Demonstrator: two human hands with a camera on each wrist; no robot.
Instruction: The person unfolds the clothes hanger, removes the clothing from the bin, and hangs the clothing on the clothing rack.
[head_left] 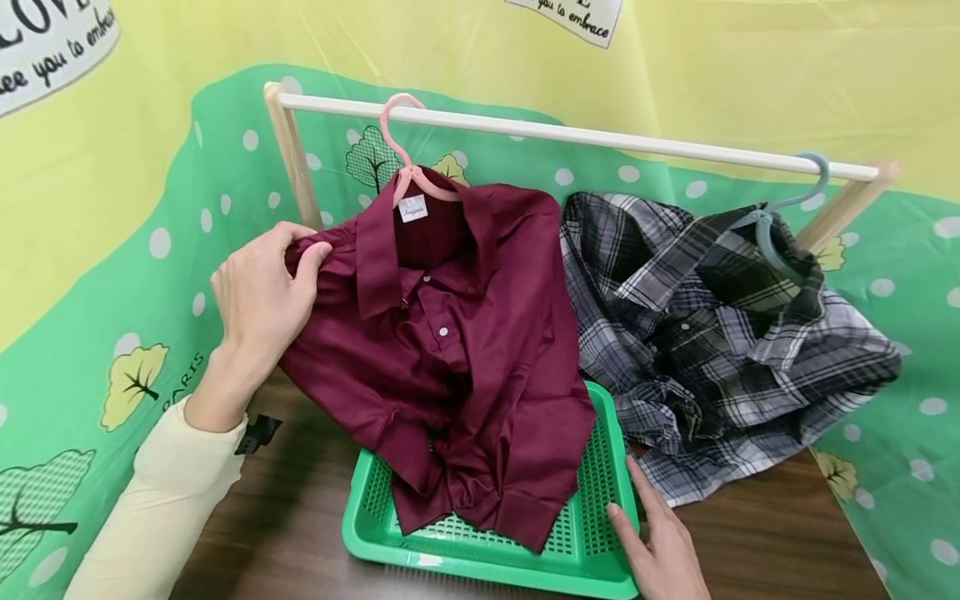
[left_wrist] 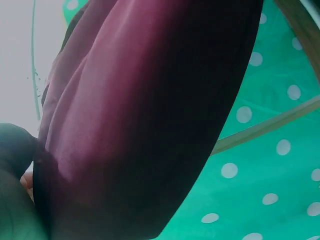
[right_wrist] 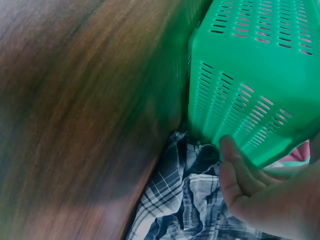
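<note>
A maroon shirt (head_left: 517,333) hangs from a pink hanger (head_left: 406,158) hooked on the white rail, its collar spread and its lower part hanging into a green basket (head_left: 487,575). My left hand (head_left: 262,287) pinches the shirt at its left-side shoulder, thumb in front. In the left wrist view the maroon cloth (left_wrist: 110,100) fills much of the frame. At the basket's right side, my right hand (head_left: 663,542) grips the rim with the thumb over the inner side. The right wrist view has that hand's fingers (right_wrist: 240,175) along the basket's slotted outer wall.
A grey-and-black plaid shirt (head_left: 690,333) hangs on a blue hanger (head_left: 772,225) at the rail's right end, its hem close to my right hand. The white rail (head_left: 585,133) spans wooden posts (head_left: 294,158). Dotted green cloth surrounds the brown wooden table (head_left: 765,550).
</note>
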